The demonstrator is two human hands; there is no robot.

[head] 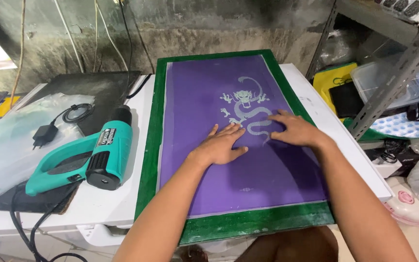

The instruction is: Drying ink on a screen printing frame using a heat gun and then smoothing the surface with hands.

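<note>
White desk (117,204) carries a green-framed purple screen (248,194) along its right edge. Left hand (221,145) and right hand (294,130) lie spread flat, pressing mesh beside the dragon stencil (246,104). Teal heat gun (83,157) lies left.

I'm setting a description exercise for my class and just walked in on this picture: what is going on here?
A person presses both palms flat on a purple printing screen in a green frame, lying on a white table. The left hand and the right hand rest on the lower part of a pale dragon design; neither grips anything. To the left, a teal heat gun lies on its side, with a black charger beyond it.
</note>
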